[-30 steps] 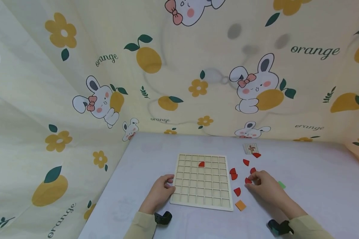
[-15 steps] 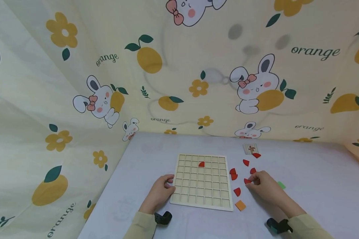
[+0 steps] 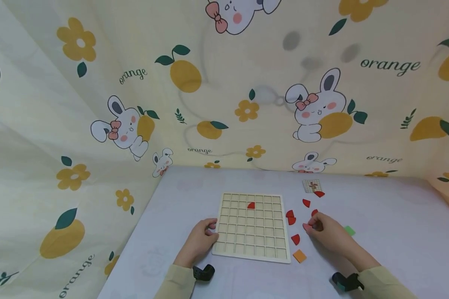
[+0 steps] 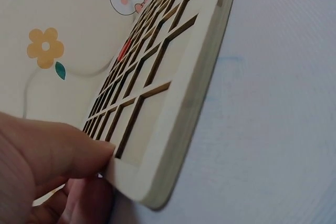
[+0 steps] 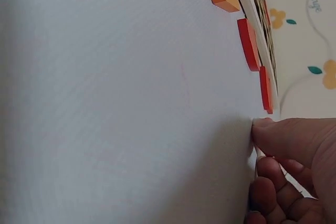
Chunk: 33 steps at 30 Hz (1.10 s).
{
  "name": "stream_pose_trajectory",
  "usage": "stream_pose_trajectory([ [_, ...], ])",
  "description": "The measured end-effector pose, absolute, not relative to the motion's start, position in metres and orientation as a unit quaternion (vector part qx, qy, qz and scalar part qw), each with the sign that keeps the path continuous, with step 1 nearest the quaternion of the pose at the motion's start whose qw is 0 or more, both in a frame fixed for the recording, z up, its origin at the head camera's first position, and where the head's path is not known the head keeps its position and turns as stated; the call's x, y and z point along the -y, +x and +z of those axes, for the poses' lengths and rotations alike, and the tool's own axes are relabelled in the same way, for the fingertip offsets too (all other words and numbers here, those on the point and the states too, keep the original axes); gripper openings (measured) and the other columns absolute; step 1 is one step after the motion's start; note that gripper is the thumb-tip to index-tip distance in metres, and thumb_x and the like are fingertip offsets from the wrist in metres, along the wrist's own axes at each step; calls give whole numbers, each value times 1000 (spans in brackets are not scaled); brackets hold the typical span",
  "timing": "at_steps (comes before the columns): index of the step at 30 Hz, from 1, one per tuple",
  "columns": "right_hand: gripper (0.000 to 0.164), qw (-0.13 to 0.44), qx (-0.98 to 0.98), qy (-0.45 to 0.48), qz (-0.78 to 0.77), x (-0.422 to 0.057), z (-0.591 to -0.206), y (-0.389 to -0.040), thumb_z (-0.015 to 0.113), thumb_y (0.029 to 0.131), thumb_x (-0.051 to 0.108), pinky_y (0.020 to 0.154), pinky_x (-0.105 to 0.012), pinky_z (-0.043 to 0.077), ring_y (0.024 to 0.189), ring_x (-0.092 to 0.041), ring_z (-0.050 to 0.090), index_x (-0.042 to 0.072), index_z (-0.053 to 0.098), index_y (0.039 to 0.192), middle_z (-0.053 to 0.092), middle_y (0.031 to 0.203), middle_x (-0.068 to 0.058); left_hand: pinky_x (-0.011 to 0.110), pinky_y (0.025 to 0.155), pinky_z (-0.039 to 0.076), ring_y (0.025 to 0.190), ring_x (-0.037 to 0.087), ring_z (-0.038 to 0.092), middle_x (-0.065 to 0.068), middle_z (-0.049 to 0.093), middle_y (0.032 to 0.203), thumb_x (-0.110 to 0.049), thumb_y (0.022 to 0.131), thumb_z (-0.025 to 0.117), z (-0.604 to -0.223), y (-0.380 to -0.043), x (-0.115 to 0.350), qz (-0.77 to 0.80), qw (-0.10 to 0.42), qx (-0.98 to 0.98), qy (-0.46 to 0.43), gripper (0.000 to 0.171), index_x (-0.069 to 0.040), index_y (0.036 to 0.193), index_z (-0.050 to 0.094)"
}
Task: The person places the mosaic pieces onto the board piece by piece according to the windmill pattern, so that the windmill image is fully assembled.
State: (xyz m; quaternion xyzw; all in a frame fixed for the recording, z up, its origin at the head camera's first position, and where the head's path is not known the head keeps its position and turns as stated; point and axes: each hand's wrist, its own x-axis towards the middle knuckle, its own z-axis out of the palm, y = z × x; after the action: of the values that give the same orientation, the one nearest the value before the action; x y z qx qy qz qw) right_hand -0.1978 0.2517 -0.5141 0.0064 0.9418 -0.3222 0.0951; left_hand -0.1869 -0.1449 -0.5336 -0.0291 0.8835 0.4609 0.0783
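Note:
A pale wooden grid board (image 3: 241,224) lies on the table, with one red quarter-circle piece (image 3: 251,205) in a cell of its upper part. At its left edge is my left hand (image 3: 198,241). In the left wrist view that hand's thumb (image 4: 79,150) presses the board's edge and the fingers curl beside it. My right hand (image 3: 331,236), right of the board, pinches a quarter-circle piece (image 3: 305,226) between thumb and fingers, low over the table. From the right wrist camera, the right hand (image 5: 294,171) mostly hides that piece.
Several loose red quarter-circle pieces (image 3: 295,239) lie between board and right hand and farther back. An orange square block (image 3: 299,256) sits near the board's lower right corner. A green piece (image 3: 349,230) is partly behind the right wrist. A pattern card (image 3: 312,186) lies at the back.
The pinched piece has turned in my right fingers and now looks paler and narrower. The right hand shifts slightly left. The left hand and the board stay in place.

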Motion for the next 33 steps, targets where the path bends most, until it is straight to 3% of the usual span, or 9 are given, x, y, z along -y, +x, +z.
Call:
stream_pose_trajectory([
  [15,30,97,-941,1,-324,-249,-517,-200,75,84,20,74,-34,52,86,-22,52,4,62,106,56,90,-5,32,68,46,87,16,51,1,54,107,-10,86,68,-533,-186,145,463,76,-883,-23,47,-7,131,56],
  [22,24,97,-942,-3,-322,-249,-516,-200,75,83,15,71,-33,51,82,-21,51,6,59,99,56,85,-4,32,68,46,87,16,51,1,54,107,-10,86,68,-532,-186,144,464,75,-882,-24,48,-7,131,55],
  [33,18,80,-930,8,-358,-219,-506,-213,67,90,16,67,-30,49,82,-22,52,10,58,105,58,88,-4,31,67,46,87,16,52,1,54,107,-10,86,68,-533,-186,144,464,77,-882,-24,47,-7,132,55],
])
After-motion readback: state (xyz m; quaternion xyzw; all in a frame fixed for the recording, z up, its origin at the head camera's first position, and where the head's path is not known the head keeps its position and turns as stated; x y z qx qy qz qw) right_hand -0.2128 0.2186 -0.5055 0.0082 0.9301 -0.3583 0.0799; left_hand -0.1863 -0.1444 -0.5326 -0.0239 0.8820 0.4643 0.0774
